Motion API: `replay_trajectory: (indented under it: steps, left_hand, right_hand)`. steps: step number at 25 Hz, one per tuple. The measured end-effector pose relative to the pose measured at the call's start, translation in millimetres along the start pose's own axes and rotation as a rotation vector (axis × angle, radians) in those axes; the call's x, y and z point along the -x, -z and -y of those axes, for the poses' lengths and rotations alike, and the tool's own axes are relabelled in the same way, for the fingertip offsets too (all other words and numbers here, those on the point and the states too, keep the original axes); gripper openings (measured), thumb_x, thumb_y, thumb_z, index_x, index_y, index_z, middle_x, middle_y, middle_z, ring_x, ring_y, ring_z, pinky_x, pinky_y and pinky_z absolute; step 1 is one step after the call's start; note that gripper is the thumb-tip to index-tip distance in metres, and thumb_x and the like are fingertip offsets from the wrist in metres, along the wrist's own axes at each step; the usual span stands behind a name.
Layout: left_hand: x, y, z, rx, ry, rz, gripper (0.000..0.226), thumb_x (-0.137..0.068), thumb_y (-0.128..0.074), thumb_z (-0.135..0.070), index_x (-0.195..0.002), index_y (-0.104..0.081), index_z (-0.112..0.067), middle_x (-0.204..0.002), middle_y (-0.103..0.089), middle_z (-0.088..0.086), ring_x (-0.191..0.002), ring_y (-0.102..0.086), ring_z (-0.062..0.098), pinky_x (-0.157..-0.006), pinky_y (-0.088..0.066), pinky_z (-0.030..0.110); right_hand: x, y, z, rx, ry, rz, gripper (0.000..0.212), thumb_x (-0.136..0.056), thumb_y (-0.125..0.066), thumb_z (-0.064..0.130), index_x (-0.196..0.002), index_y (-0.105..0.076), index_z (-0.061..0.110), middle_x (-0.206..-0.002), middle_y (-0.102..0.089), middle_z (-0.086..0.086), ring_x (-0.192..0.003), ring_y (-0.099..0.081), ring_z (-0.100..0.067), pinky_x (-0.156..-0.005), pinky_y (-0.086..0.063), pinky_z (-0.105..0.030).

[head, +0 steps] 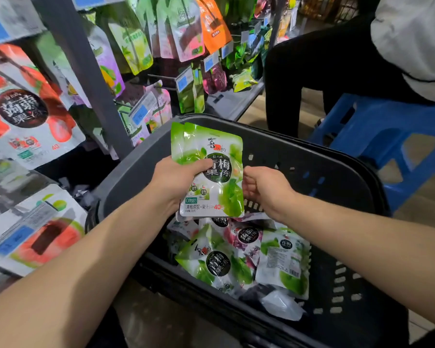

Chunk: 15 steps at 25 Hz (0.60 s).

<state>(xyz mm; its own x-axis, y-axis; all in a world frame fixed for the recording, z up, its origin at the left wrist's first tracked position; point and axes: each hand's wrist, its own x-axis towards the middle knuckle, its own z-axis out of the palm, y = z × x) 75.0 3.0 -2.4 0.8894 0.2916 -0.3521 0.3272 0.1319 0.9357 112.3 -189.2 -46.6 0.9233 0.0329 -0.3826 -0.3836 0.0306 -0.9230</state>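
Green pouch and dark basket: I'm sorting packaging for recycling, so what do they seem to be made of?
The green pouch in the left hand looks like thin, glossy plastic film, perhaps laminated: glare streaks and soft crinkles show. The dark basket looks like rigid, matte moulded plastic: slots are cut cleanly through its wall.

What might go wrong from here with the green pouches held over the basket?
1. The left hand grips the green pouches by one edge only. They look stacked, so a back one may slip out.
2. The right hand sits at the other edge, hold unclear, so little backup.
3. The hanging packs sit close on the left, so a sideways swing could knock them.
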Motion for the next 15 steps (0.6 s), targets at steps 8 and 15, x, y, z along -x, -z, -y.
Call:
replay_trajectory:
  steps: [8, 15]
  left_hand:
    - [-7, 17, -10, 0.034, -0.059, -0.096, 0.030, -0.077, -0.088, -0.005, -0.105, -0.077, -0.005, -0.090, -0.080, 0.012, -0.077, -0.079, 0.029, -0.060, -0.064, 0.040]
    - [-7, 29, -9, 0.075, 0.008, -0.077, 0.024, -0.082, -0.084, -0.006, -0.104, -0.076, -0.003, -0.092, -0.080, 0.016, -0.080, -0.078, 0.033, -0.074, -0.064, 0.056]
  right_hand:
    - [30, -40, -122, 1.511, -0.043, 0.536, 0.042, -0.093, -0.070, 0.035, -0.121, -0.065, 0.006, -0.124, -0.063, -0.018, -0.114, -0.063, -0.034, -0.086, -0.054, -0.038]
    - [9, -47, -150, 1.542, -0.252, 0.186, 0.118, -0.081, -0.082, 0.044, -0.159, -0.004, 0.002, -0.155, -0.033, -0.023, -0.138, -0.041, -0.038, -0.106, -0.045, -0.045]
